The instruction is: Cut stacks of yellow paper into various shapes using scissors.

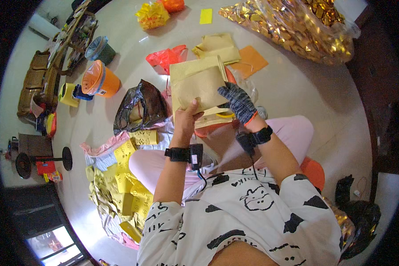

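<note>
Just in front of me is a tan paper sheet (pixel 199 87), lying over larger yellowish paper sheets (pixel 179 71). My left hand (pixel 187 119) is bare and pinches the tan sheet's lower edge, thumb on top. On my right hand (pixel 238 101) is a grey knitted glove with an orange cuff; its fingers grip the sheet's right edge. How many layers each hand holds is hidden. More paper lies beneath, above a red-orange surface (pixel 203 131) that is mostly covered. Part of a yellow ring (pixel 225 115) shows below the gloved hand.
Left of the papers stands a black plastic bag (pixel 146 106). Printed yellow paper pieces (pixel 126 176) heap by my left knee. Beyond lie folded papers (pixel 221 48), an orange sheet (pixel 252 62) and a red bag (pixel 168 57). A clear bag of gold foil pieces (pixel 286 30) fills the far right.
</note>
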Action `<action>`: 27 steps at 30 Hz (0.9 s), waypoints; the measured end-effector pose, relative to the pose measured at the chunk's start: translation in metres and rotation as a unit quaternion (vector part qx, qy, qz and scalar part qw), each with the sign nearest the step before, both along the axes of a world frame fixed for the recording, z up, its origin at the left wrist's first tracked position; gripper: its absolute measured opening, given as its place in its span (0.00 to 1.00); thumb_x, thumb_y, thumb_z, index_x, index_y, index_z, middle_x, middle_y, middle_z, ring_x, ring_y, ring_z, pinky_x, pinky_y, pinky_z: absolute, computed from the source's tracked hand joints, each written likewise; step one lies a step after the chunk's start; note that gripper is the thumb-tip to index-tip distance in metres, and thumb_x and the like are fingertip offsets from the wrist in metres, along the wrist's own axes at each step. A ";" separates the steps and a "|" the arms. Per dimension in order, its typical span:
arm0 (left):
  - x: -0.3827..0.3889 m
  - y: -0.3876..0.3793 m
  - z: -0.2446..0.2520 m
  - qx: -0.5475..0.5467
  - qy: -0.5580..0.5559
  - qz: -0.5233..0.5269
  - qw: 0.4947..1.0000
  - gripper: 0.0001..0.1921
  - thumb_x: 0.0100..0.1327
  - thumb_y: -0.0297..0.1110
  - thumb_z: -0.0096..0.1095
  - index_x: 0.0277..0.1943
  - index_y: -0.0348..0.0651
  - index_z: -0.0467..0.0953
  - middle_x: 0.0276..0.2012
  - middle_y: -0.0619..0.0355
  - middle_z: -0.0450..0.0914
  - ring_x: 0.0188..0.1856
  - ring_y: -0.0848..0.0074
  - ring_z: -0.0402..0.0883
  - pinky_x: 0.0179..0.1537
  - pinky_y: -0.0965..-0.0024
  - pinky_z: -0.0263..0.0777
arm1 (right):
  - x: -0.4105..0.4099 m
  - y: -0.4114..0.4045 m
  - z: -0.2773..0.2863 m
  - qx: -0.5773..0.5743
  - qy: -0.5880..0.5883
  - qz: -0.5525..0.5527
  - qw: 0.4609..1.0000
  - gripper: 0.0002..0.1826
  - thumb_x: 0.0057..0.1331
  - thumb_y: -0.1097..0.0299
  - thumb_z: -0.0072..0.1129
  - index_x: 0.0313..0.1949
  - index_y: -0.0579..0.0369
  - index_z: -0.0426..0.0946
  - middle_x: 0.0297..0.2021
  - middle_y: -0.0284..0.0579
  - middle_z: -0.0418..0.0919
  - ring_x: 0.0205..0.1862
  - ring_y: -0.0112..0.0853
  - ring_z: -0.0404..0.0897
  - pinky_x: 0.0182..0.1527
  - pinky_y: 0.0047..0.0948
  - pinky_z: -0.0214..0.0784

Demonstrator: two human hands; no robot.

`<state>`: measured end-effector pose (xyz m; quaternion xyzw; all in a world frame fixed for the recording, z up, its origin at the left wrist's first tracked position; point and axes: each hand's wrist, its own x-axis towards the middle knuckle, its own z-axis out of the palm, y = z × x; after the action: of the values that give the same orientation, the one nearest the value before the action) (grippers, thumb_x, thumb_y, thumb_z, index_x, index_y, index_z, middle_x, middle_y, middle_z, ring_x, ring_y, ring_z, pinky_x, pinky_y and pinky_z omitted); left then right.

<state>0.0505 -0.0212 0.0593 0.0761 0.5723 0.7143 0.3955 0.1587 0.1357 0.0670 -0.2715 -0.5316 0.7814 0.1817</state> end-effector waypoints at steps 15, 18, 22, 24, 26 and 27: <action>0.031 0.012 0.019 0.189 -0.098 -0.042 0.976 0.26 0.67 0.44 0.51 0.62 0.40 0.58 0.55 0.53 0.71 0.56 0.64 0.71 0.55 0.55 0.66 | 0.004 -0.021 0.013 0.778 0.054 -0.039 0.625 0.15 0.54 0.67 0.54 0.42 0.52 0.77 0.41 0.44 0.78 0.45 0.39 0.75 0.54 0.40 0.64; 0.023 0.003 0.018 0.056 -0.080 0.012 0.995 0.19 0.68 0.39 0.50 0.58 0.40 0.64 0.50 0.55 0.74 0.51 0.67 0.75 0.48 0.60 0.74 | 0.011 -0.033 0.006 0.750 0.057 -0.019 0.659 0.17 0.57 0.63 0.55 0.45 0.53 0.75 0.45 0.47 0.75 0.49 0.41 0.74 0.56 0.41 0.62; 0.000 -0.021 0.011 0.044 -0.027 -0.046 0.998 0.15 0.68 0.34 0.49 0.54 0.39 0.69 0.47 0.56 0.76 0.47 0.71 0.78 0.45 0.66 0.76 | 0.011 -0.016 -0.005 0.498 -0.053 -0.066 0.863 0.24 0.57 0.54 0.63 0.50 0.52 0.73 0.49 0.51 0.72 0.54 0.40 0.69 0.59 0.38 0.59; -0.009 -0.030 0.008 0.051 -0.028 -0.100 0.993 0.15 0.67 0.34 0.50 0.54 0.37 0.69 0.46 0.56 0.77 0.46 0.72 0.79 0.45 0.66 0.76 | 0.004 0.001 -0.008 0.335 -0.084 -0.017 0.938 0.27 0.56 0.57 0.64 0.53 0.52 0.70 0.48 0.47 0.73 0.51 0.37 0.72 0.54 0.34 0.64; -0.017 -0.034 0.006 0.032 -0.021 -0.147 0.988 0.16 0.67 0.34 0.51 0.53 0.36 0.69 0.44 0.57 0.78 0.43 0.73 0.80 0.45 0.67 0.76 | 0.001 0.014 -0.008 0.044 -0.019 0.009 0.999 0.29 0.56 0.63 0.64 0.57 0.51 0.66 0.47 0.42 0.74 0.45 0.32 0.76 0.44 0.27 0.71; -0.022 -0.036 0.007 0.008 -0.007 -0.171 0.985 0.16 0.67 0.34 0.51 0.53 0.35 0.70 0.44 0.57 0.78 0.43 0.74 0.80 0.45 0.67 0.76 | -0.004 0.012 -0.008 0.080 0.049 -0.032 0.995 0.30 0.57 0.64 0.63 0.58 0.50 0.65 0.46 0.40 0.75 0.42 0.30 0.77 0.40 0.26 0.72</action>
<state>0.0289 -0.0573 0.0659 0.1705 0.5425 0.6414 0.5151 0.1548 0.1477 0.0591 -0.2341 -0.5740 0.7427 0.2534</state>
